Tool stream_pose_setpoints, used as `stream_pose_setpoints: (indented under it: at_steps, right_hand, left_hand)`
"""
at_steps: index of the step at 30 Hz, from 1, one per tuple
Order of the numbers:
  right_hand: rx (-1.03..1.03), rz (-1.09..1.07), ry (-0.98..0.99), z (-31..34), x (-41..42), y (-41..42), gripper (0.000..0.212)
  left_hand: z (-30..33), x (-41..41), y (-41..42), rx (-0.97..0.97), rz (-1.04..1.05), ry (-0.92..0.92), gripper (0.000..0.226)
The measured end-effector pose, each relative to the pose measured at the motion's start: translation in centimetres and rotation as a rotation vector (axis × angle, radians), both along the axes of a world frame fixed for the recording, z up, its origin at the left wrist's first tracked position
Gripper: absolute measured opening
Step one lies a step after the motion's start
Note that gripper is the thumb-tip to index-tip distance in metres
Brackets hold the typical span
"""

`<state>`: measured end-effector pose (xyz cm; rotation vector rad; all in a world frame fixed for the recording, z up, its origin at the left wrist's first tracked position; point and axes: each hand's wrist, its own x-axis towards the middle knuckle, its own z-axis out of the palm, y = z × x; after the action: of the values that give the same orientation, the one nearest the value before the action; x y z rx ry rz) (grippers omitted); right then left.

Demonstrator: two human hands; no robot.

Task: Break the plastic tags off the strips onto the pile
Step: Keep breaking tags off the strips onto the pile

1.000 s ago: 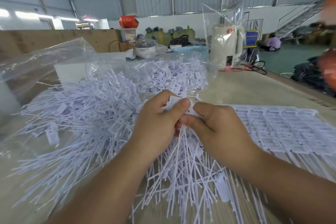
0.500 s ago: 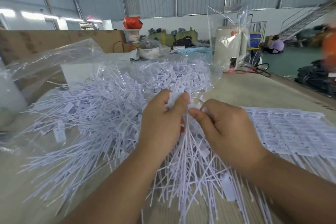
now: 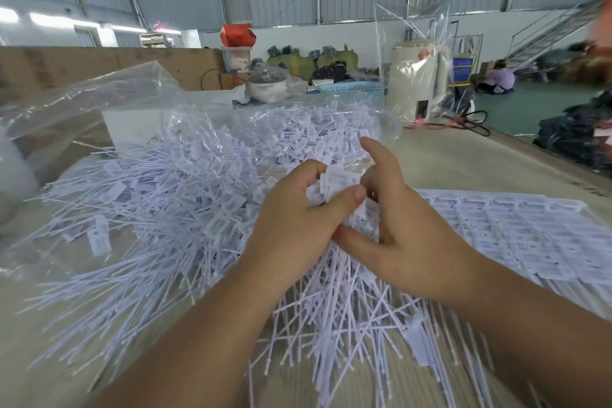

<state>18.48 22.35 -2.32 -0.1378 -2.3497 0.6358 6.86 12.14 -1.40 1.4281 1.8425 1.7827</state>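
A big pile of loose white plastic tags (image 3: 172, 202) with long thin tails covers a clear plastic sheet on the table. My left hand (image 3: 298, 225) grips a bunch of white tags (image 3: 337, 180), its thumb pressed across their heads. My right hand (image 3: 407, 228) is beside it with the forefinger lifted and spread, its thumb under the bunch by the left hand. The tails of the bunch hang down between my wrists. Flat unbroken strips of tags (image 3: 516, 232) lie to the right.
A clear bag of tags (image 3: 318, 129) lies behind the pile. A cream appliance in a plastic bag (image 3: 417, 79), a blue basket (image 3: 347, 87) and a pot (image 3: 266, 86) stand at the table's far end. A person sits on the floor at the far right.
My right hand has let go its pinch on the tag heads and spread its fingers. The left hand holds the bunch higher, thumb across it.
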Motion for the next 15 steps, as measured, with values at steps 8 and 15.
stream_pose_setpoints:
  at_steps: [8,15]
  right_hand:
    - [-0.189,0.121,0.008,-0.5,-0.1,1.0,0.091]
    - [-0.370,0.175,-0.108,0.7,0.9,2.4,0.026]
  left_hand:
    - [0.5,0.3,-0.2,-0.008,0.020,0.068,0.011]
    - [1.0,-0.3,-0.7,0.055,0.066,-0.008,0.008]
